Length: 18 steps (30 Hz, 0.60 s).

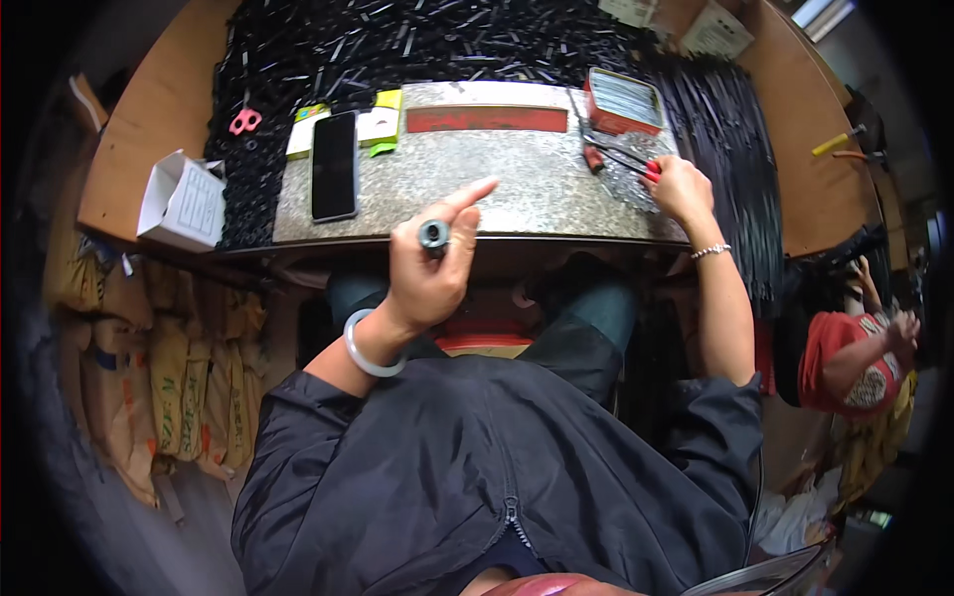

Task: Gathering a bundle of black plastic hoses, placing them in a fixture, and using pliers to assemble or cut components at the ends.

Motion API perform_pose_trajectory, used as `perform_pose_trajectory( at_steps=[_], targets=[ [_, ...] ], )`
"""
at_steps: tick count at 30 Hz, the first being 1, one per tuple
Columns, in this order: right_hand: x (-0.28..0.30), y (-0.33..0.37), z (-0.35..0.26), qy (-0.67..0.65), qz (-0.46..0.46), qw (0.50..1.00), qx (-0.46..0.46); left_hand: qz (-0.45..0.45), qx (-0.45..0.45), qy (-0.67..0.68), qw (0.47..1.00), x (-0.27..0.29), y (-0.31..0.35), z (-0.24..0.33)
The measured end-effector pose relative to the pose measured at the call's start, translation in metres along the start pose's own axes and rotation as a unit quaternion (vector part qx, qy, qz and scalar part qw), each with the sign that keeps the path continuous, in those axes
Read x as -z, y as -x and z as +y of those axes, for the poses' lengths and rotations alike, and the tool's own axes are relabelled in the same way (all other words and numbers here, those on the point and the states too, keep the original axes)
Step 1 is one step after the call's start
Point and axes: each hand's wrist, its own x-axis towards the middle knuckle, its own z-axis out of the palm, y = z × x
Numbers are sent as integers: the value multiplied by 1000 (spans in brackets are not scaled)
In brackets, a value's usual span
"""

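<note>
My left hand is raised in front of the board's near edge. Its fingers wrap a short dark cylinder with a round, hollow-looking end, while the index finger points out to the right. At the right of the speckled board, my right hand is closed on red-handled pliers. Their dark jaws reach left over a heap of small shiny pieces. Beside the jaws lies a slim dark tool with a red part; its kind is unclear.
A red-rimmed tin of thin metallic pieces stands behind the heap. A phone lies on the board's left. Black strips cover the back; pink-handled scissors lie among them. A white box sits left. Another person is at right.
</note>
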Motion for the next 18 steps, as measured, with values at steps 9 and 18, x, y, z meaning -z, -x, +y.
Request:
perform_pose_trajectory(
  at_steps=[9,18],
  targets=[
    [8,14,-1,-35,116,992,-16,1,-52,-22,998,-4,-6,1],
    [35,102,-111,-444,241,769,391,-41,15,-27,999,-6,-7,16]
  ],
)
